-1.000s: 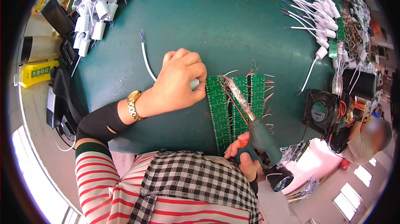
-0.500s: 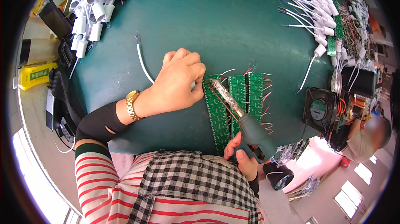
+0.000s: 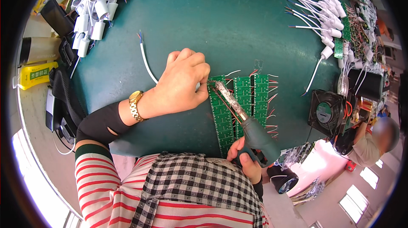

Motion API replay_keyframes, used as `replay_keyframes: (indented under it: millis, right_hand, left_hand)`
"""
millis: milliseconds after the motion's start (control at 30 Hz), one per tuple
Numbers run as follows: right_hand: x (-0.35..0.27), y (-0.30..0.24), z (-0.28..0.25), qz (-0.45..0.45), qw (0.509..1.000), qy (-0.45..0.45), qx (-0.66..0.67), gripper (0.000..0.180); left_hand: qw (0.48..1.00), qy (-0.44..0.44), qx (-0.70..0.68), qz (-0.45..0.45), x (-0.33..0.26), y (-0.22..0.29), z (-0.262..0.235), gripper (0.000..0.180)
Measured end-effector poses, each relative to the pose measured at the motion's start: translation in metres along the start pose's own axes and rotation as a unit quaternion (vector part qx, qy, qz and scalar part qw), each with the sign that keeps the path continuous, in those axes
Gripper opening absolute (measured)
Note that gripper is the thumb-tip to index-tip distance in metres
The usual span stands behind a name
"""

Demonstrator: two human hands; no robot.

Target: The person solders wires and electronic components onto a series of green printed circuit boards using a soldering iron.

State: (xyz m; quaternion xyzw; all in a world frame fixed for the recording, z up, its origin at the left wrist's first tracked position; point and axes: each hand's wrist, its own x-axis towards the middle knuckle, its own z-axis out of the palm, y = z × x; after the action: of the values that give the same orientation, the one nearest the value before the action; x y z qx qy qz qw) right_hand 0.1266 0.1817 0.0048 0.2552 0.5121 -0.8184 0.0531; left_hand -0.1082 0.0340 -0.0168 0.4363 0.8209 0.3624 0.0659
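The soldering iron point(image 3: 242, 117) lies on a slant across the green circuit boards point(image 3: 242, 105): its long axis runs from the dark green handle at the lower right, near the person's body, up and to the left, and the crusted metal tip points at the upper left corner of the leftmost board strip, right beside the left hand's fingertips. The boards sit flat on the green worktop point(image 3: 212, 28) in 3 side-by-side strips, their long sides running away from the person, with thin red and white leads sticking out on the right.

Compared with 1 second ago, the iron's tip has crept a little further up and left toward the fingers, and the left hand has barely shifted (the boards have stayed put).

The right hand point(image 3: 246, 162) is wrapped around the iron's handle, its grip clamped on it with the thumb on top. The left hand point(image 3: 180, 81) reaches in from the left with a gold watch on the wrist, knuckles up, fingers curled together and pinched on the white wire point(image 3: 146, 60), which trails away up and to the left across the worktop. A small black fan point(image 3: 325, 113) stands just right of the boards.
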Motion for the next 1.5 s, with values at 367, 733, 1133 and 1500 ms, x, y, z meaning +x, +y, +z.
replay_keyframes:
  millis: [367,733,1133,1500]
  right_hand:
    - [0.000,0.007,-0.005,-0.176,0.981,0.062,0.054,0.064]
    - [0.000,0.021,-0.025,-0.367,0.913,0.089,0.153,0.047]
    - [-0.004,0.028,-0.037,-0.419,0.897,0.136,0.037,0.044]
    - [-0.018,0.038,-0.013,-0.353,0.924,0.109,0.100,0.039]
  left_hand:
    - [1.000,0.012,0.004,0.010,-0.002,0.001,0.000,0.020]
    - [0.999,0.020,0.009,0.031,-0.006,0.002,0.000,0.018]
    - [0.977,0.066,0.191,0.062,-0.024,0.031,-0.008,0.024]
    - [0.957,-0.077,0.243,0.141,0.026,0.005,-0.013,0.034]
